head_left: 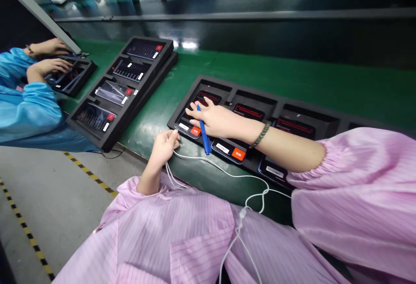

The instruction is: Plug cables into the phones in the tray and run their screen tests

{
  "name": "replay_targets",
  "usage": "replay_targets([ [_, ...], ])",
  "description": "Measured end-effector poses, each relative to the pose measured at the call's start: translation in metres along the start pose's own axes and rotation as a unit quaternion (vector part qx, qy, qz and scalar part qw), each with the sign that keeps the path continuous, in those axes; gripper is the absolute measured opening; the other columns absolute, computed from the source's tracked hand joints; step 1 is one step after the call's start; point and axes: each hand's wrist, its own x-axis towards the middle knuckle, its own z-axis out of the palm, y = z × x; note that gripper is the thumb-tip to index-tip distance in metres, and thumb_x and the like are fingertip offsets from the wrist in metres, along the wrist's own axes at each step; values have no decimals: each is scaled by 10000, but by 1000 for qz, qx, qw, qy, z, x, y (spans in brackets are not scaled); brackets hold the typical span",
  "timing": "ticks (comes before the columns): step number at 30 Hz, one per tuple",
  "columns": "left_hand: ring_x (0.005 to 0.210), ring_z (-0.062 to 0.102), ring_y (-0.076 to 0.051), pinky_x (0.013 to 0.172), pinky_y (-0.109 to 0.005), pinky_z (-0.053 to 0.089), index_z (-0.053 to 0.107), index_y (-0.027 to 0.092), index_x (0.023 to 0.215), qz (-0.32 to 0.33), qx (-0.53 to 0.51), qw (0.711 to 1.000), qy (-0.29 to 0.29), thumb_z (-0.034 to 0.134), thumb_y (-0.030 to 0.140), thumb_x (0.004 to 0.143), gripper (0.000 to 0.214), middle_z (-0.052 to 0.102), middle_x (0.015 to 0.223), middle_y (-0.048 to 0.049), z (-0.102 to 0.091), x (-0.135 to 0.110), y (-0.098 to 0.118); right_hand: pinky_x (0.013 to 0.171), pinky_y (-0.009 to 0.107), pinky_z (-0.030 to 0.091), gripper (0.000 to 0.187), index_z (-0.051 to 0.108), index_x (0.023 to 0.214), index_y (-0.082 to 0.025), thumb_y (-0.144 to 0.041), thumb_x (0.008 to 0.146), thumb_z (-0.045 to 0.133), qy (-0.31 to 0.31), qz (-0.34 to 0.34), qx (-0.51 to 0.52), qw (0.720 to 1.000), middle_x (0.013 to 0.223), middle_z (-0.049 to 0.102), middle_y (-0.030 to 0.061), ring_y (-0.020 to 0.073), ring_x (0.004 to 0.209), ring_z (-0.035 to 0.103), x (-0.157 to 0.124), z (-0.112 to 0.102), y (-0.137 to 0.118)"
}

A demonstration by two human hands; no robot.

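My right hand [216, 119] lies over the leftmost phone [182, 126] in a black foam tray [201, 79], its fingers stretched across the screen. Tucked in that same hand is a blue pen [204, 133], pointing down toward the tray's near edge. Just off the tray's near-left edge, my left hand [164, 146] is pinched closed around a white earphone cable [214, 161]; the end of the cable is hidden by the fingers. A second phone [229, 150] and a third phone [274, 170] sit further right, partly covered by my right arm. Red text shows on their screens.
To the left, stacked foam trays [143, 80] hold several phones. Beyond them a co-worker in blue sleeves [42, 102] has both hands at another tray [86, 73]. Cable loops and a white splitter [242, 212] hang over my pink smock. A metal ledge [227, 16] runs behind the green bench [292, 71].
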Motion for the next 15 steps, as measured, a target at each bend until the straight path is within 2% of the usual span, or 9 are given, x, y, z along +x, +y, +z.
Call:
replay_targets([
  [3, 382, 211, -40, 423, -200, 169, 484, 183, 624, -43, -36, 998, 1, 646, 538, 865, 459, 347, 405, 85, 3, 3, 6, 1206, 646, 271, 484, 550, 1432, -148, -347, 1022, 386, 5, 1, 16, 1000, 1495, 508, 178, 329, 1409, 476, 1, 1, -5],
  [6, 345, 155, -23, 386, -182, 109, 469, 179, 650, -96, -70, 993, -12, 597, 412, 931, 387, 317, 401, 102, 2, 8, 14, 1222, 645, 237, 448, 597, 1389, -182, -317, 1018, 386, 1, 15, 56, 998, 1521, 486, 138, 317, 1416, 470, 8, 1, -14],
  [10, 311, 146, -15, 356, -165, 88, 503, 160, 704, -132, -81, 987, -40, 544, 270, 964, 285, 330, 418, 106, -7, 19, 20, 1235, 640, 194, 407, 671, 1295, -207, -288, 1009, 393, -21, 31, 78, 996, 1456, 565, 100, 310, 1353, 538, 27, -1, -20],
  [13, 301, 172, -9, 355, -157, 88, 561, 129, 742, -131, -86, 987, -48, 539, 249, 976, 264, 401, 426, 83, -15, 23, 18, 1222, 670, 172, 429, 631, 1351, -177, -261, 1001, 398, -24, 42, 60, 997, 1441, 574, 128, 323, 1363, 525, 34, -9, -24],
  [15, 298, 187, -10, 358, -155, 88, 611, 104, 797, -128, -105, 985, -43, 508, 260, 998, 274, 444, 429, 65, -18, 20, 16, 1207, 650, 234, 430, 625, 1356, -150, -257, 987, 433, 0, 18, 55, 998, 1446, 561, 160, 328, 1368, 516, 20, -23, -38],
])
